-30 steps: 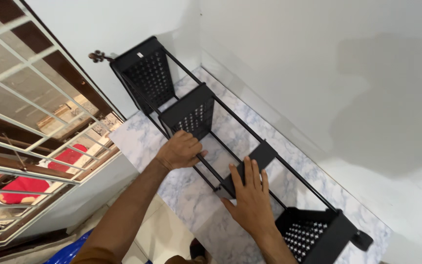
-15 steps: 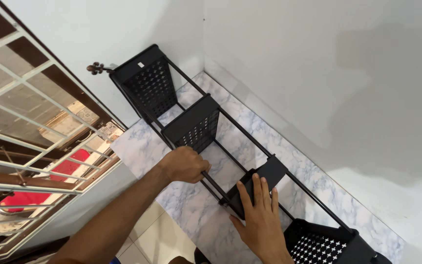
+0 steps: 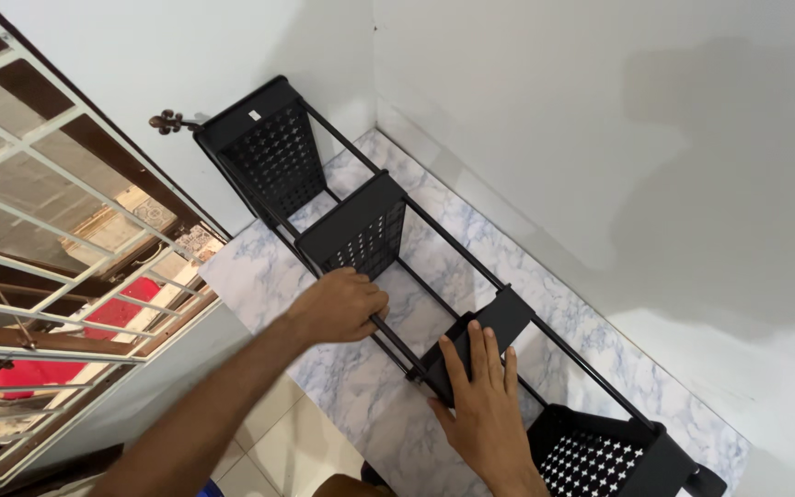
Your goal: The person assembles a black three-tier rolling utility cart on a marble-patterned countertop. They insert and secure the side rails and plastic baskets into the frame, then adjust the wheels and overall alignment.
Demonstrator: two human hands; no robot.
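The black metal rack [image 3: 416,276] lies on its side on the marble ledge [image 3: 259,267], and its long way runs from far left, by the window grille [image 3: 57,239], to near right, past your right wrist. Both your hands are on it, near its middle.

Your left hand [image 3: 342,306] is curled round the near black rail [image 3: 396,339] — fingers wrapped over it, thumb side toward you. It sits just below the second perforated shelf [image 3: 356,230], the one that stands up across the rack.

Your right hand [image 3: 482,405] lies flat with the fingers a little spread, pressing on the third shelf [image 3: 489,327]. That shelf is tipped, not square like the others, and its near end touches the rail right beside your fingers.

So the tipped shelf is under your right hand and just to the right of your left hand — the right hand is the nearer one. The rail you grip runs the same way as the rack, so the shelf could only slide far-left or near-right along it.

The first shelf [image 3: 269,156] is well away at the far left end, against the white wall [image 3: 554,110]. The last shelf [image 3: 591,456] is at the near right, just past your right hand.
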